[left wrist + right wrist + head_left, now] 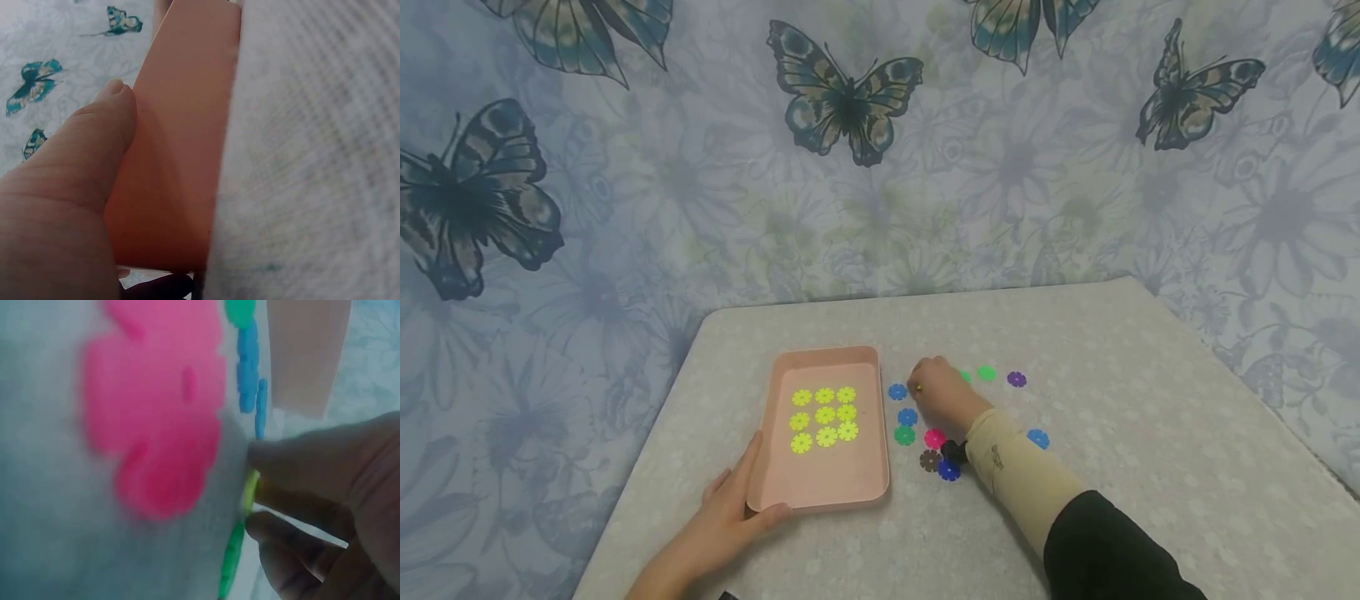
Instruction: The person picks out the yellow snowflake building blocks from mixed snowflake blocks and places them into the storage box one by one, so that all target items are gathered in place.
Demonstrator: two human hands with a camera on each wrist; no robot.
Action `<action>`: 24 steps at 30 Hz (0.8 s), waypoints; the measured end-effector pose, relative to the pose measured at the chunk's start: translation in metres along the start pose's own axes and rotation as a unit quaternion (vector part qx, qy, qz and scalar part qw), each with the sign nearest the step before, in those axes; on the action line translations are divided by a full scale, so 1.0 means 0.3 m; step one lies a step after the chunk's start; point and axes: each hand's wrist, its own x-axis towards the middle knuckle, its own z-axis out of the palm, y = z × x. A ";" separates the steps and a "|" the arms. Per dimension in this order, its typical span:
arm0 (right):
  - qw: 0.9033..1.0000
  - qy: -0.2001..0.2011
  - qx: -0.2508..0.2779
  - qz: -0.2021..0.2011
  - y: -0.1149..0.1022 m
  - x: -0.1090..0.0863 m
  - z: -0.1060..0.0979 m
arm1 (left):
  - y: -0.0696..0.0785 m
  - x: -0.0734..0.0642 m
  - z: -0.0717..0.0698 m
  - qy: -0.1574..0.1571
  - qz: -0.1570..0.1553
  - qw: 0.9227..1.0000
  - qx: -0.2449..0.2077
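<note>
On the table, a pink tray holds several yellow flower-shaped discs laid in rows. My left hand grips the tray's near left corner, thumb along the front side and fingers by the left side; the left wrist view shows the thumb against the tray wall. To the right of the tray, my right hand pinches a yellow flower disc between thumb and fingertips, close to the tabletop. A blue disc lies just left of that hand, and a green one is beside its fingertips.
Loose flower discs lie around the right forearm: pink, brown, dark blue, green, purple and light blue. A butterfly-patterned wall stands behind the table.
</note>
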 end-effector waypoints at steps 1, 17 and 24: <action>1.000 -0.001 0.000 -0.004 -0.002 -0.006 -0.002 | -0.001 -0.001 0.002 0.003 0.005 1.000 0.000; 0.989 0.010 -0.020 -0.147 0.110 -0.211 -0.032 | 0.015 -0.003 -0.013 0.005 0.009 1.000 -0.003; 0.994 0.028 0.041 -0.096 0.173 -0.247 -0.017 | 0.015 -0.004 -0.007 0.002 0.004 1.000 0.000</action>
